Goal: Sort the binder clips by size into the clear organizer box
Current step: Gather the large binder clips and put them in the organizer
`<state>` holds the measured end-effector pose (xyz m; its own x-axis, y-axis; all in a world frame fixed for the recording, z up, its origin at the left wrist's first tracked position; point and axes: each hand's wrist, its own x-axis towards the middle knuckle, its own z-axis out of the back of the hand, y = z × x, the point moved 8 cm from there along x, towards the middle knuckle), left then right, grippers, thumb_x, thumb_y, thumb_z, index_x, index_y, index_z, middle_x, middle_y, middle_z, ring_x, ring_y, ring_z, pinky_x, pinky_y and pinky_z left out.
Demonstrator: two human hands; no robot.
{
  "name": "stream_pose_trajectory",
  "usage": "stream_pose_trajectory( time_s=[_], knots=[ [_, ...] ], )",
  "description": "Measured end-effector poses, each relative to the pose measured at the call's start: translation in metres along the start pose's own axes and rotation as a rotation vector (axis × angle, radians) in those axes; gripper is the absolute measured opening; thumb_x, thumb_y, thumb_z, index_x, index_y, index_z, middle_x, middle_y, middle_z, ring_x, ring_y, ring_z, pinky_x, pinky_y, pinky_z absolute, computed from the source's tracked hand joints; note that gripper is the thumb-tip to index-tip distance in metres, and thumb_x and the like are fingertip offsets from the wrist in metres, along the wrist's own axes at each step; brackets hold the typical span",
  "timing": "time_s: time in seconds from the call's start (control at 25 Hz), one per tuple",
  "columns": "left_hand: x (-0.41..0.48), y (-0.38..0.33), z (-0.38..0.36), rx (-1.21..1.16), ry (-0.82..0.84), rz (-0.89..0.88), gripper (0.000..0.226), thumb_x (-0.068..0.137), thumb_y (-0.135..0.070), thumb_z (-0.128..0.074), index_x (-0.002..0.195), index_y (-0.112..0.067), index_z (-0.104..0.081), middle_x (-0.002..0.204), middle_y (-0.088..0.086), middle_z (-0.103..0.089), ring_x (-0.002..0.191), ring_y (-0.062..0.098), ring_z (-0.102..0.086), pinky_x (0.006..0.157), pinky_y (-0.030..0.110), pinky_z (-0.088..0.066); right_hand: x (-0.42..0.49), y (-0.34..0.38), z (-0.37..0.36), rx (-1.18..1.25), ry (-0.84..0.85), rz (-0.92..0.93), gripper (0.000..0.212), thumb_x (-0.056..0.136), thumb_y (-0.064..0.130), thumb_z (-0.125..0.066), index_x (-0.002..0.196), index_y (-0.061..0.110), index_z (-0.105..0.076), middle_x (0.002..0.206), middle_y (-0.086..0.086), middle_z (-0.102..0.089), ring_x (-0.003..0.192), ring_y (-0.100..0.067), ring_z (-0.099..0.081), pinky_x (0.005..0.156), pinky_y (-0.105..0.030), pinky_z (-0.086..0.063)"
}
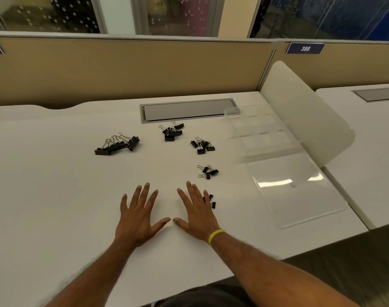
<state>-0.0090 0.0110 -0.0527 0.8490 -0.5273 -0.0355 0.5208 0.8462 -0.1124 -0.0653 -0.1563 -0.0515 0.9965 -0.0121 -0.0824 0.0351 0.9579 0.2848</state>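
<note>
- A person's left hand (138, 216) and right hand (194, 213) lay flat on a white desk (56, 196), palms down. The fingers were straight and spread, the thumbs nearly met, and neither hand held anything.
- The black binder clips (105, 151) sat on the desk in five separate piles, which looked already grouped by size.
- The largest pile (120, 141) lay far left, and a medium pile (172, 130) lay near the desk's cable hatch (187, 110).
- A smaller pile (202, 145) lay to the right of the medium one, and a fourth pile (208, 171) lay nearer the person.
- The smallest pile (211, 201) lay just beside the right hand's outer fingers and was partly hidden by them.
- The clear organizer box (262, 129) stood at the far right of the desk, beside a curved white divider (300, 120). Its lid (295, 191) was folded open and lay flat toward the person.
- The box's compartments were blurred, and no clip could be made out inside any of them.
- Judged from this, the task was at its start. The grouping on the desk looked done, but every pile had yet to go into a compartment of its own.
- A yellow wristband (215, 235) circled the right wrist.
</note>
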Motion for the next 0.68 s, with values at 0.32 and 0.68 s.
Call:
stream_pose_trajectory(
  time_s=[0.32, 0.68],
  knots=[
    [0.018, 0.016, 0.016, 0.004, -0.039, 0.147, 0.093, 0.082, -0.084, -0.014, 0.154, -0.025, -0.021, 0.163, 0.003, -0.001, 0.15, 0.023, -0.002, 0.118, 0.057, -0.006, 0.045, -0.007, 0.018, 0.056, -0.009, 0.097, 0.083, 0.091, 0.056, -0.046, 0.154, 0.029, 0.001, 0.162, -0.003, 0.015, 0.149, -0.02, 0.015, 0.12, -0.047, 0.009],
    [0.032, 0.078, 0.029, 0.028, 0.0, 0.25, 0.093, 0.079, -0.083, -0.013, 0.154, -0.028, -0.013, 0.164, 0.002, 0.002, 0.151, 0.021, -0.002, 0.119, 0.052, -0.004, 0.106, 0.02, 0.015, 0.107, 0.008, 0.145, 0.082, 0.091, 0.051, -0.05, 0.155, 0.025, -0.005, 0.163, -0.006, 0.009, 0.15, -0.022, 0.007, 0.12, -0.046, 0.002]
  ],
)
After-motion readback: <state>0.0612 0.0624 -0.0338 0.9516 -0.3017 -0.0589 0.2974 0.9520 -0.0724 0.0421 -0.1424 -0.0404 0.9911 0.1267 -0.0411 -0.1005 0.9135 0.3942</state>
